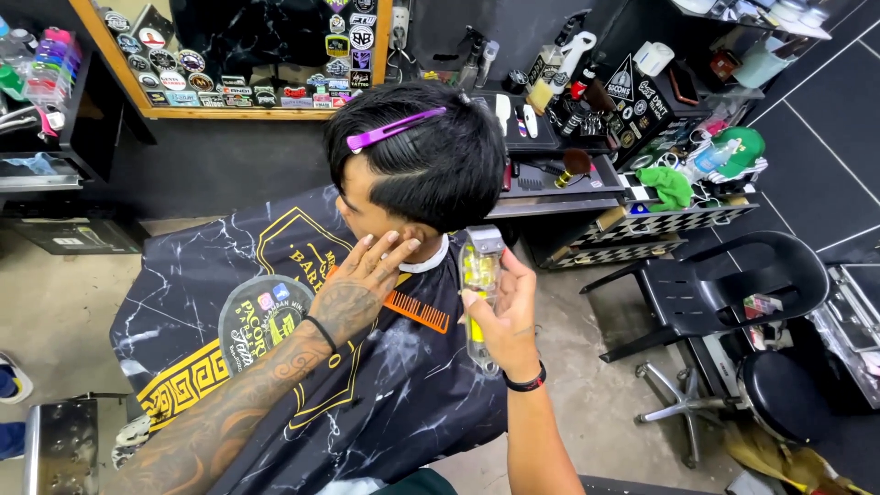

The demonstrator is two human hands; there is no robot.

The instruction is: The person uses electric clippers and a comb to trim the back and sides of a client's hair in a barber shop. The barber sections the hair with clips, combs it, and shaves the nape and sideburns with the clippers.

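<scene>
Head view showed a barber's two hands at work on a seated client [417, 156], whose dark hair was pinned up on top by a purple clip [394, 129].

At the frame's centre, the left hand [367, 275] lay against the client's neck just below the ear, its fingers [383, 249] spread and pointing toward 1 o'clock. An orange comb [419, 312] was tucked under that hand, its teeth jutting out toward 4 o'clock across the cape. A black band ringed the tattooed left wrist.

Just beside it, at 3 o'clock from the left hand, the right hand [502, 316] was wrapped around a clear-bodied clipper [479, 284] with yellow insides. The clipper stood nearly upright, its blade end at 12 o'clock, touching the hairline at the nape just below the dark fringe of hair. The right hand's fingers were curled tight about the clipper's body, thumb on the near side. A black and red band sat on the right wrist.

A black marbled cape [367, 394] with gold trim covered the client from the white neck strip down.

At 12 o'clock, a mirror [238, 46] edged with stickers hung on the wall. At 2 o'clock, a work station [568, 156] carried bottles, brushes and a green cloth. At 4 o'clock, well apart from the hands, stood a black chair [724, 284] and a stool [779, 394].
</scene>
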